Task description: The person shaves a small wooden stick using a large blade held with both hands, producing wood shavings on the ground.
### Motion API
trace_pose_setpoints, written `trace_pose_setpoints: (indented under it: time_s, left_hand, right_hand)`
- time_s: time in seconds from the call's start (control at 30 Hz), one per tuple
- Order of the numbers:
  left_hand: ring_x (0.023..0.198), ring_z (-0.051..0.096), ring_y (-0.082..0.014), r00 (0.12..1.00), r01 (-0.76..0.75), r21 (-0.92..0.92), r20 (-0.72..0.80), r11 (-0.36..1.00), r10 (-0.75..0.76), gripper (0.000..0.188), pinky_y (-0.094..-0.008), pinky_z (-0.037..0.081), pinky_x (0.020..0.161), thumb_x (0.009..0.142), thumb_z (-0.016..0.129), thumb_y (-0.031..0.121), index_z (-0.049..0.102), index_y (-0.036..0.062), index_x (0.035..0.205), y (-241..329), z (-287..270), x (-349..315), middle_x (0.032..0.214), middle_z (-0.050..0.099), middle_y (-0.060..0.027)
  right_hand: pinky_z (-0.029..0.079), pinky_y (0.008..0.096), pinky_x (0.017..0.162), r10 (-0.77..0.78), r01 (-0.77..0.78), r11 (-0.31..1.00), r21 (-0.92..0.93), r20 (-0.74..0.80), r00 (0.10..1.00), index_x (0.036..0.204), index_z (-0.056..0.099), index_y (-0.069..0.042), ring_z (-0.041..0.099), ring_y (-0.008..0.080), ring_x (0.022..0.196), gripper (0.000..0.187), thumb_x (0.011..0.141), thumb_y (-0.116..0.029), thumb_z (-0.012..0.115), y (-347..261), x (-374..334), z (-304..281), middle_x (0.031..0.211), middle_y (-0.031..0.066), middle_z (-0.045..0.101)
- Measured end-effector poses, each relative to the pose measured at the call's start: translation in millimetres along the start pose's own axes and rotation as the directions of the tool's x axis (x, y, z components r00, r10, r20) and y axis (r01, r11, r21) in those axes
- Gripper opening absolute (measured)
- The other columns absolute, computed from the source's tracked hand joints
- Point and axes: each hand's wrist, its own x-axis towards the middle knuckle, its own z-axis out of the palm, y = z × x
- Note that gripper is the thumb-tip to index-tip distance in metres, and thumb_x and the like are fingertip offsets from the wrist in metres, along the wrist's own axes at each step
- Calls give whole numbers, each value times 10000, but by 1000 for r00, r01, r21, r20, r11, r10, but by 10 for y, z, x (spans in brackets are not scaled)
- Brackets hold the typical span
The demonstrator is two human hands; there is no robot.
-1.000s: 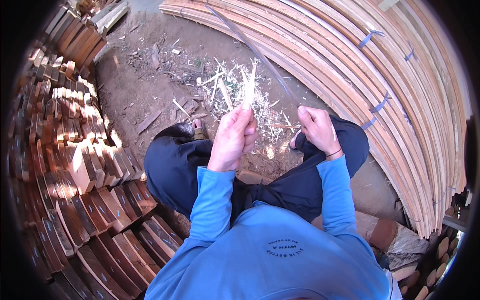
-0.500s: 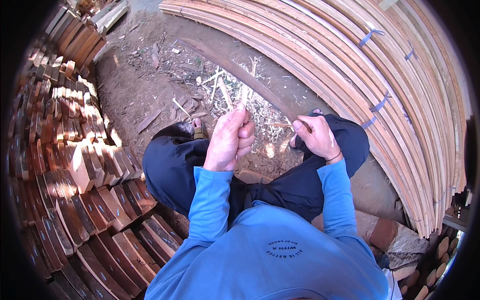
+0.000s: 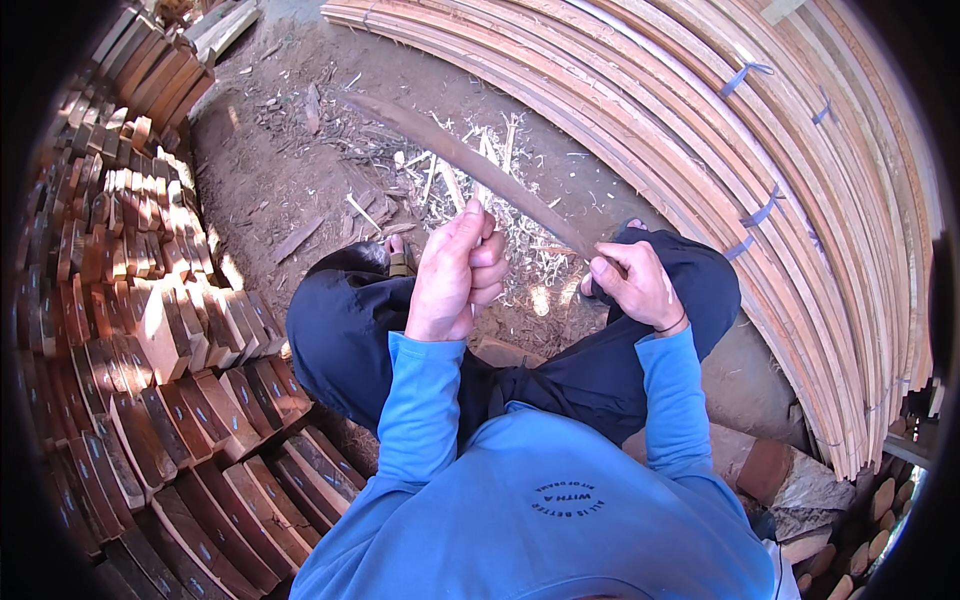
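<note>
My right hand (image 3: 640, 285) is closed around the near end of a machete (image 3: 465, 160), whose handle is hidden in the grip. Its long brown blade slants away to the far left, passing just beyond my left hand (image 3: 458, 272). That hand is closed, thumb on top, in a pinch on a thin pale wood strip (image 3: 478, 192). Only a short bit of the strip shows by the thumb, close to the blade. Below, pale wood shavings (image 3: 525, 225) and split sticks lie on the ground between my feet.
Stacked curved wooden blocks (image 3: 190, 440) rise along my left side. On the right lies a large bundle of long wooden strips (image 3: 690, 150) with blue ties (image 3: 745, 75). Stones (image 3: 800, 490) sit behind my right knee (image 3: 700, 280). Wood scraps (image 3: 298, 240) dot the dirt floor.
The machete has swung slightly left and nearer, with its blade turned to show more width. My right wrist has rotated a little, and my left hand has shifted slightly left.
</note>
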Motion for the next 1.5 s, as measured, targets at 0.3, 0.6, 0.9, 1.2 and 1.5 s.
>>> trace_pose_setpoints:
  time_s: [0.3, 0.6, 0.9, 1.2, 1.5]
  left_hand:
    - [473, 187, -5, 998, 68, -104, 15, 992, -67, 357, -228, 107, 395, 1143, 466, 445, 448, 169, 917, 30, 19, -14, 651, 296, 97]
    - [496, 206, 6, 991, 19, -111, 135, 994, -4, 299, -208, 127, 406, 1157, 447, 376, 463, 145, 967, 16, 48, -11, 688, 327, 90]
    - [589, 417, -20, 822, -220, 681, -255, 698, 508, 304, -235, 334, 521, 1139, 523, 288, 616, 61, 959, -186, -114, 182, 674, 496, 65]
    - [717, 656, -406, 749, -74, 937, -172, 340, 639, 305, -500, 487, 691, 1104, 506, 258, 622, -9, 1013, -208, -127, 203, 774, 675, -199]
    - [777, 657, -448, 765, -4, 951, -196, 308, 614, 322, -535, 479, 726, 1107, 492, 271, 596, -20, 1018, -190, -115, 192, 811, 667, -229]
  right_hand:
    - [439, 434, 564, 62, -62, 998, 11, -13, 998, 862, 724, 18, 592, 357, 542, 545, 1015, -501, 663, -71, 103, 14, 599, 206, 567]
    - [391, 454, 565, 189, -207, 977, -50, -251, 950, 756, 618, 38, 460, 263, 529, 676, 1068, -557, 550, 10, 557, 17, 555, 146, 459]
    - [391, 416, 514, 151, -149, 989, 22, -188, 971, 755, 608, 20, 531, 280, 487, 590, 1053, -489, 624, -149, 166, -15, 542, 147, 488]
    - [517, 407, 595, 22, -47, 944, -327, -80, 997, 797, 655, 3, 683, 304, 560, 499, 1032, -437, 660, -250, 59, 66, 616, 134, 681]
    - [524, 517, 654, 67, -107, 932, -346, -125, 990, 857, 740, 7, 670, 448, 661, 621, 978, -595, 650, -167, 341, 260, 657, 246, 646]
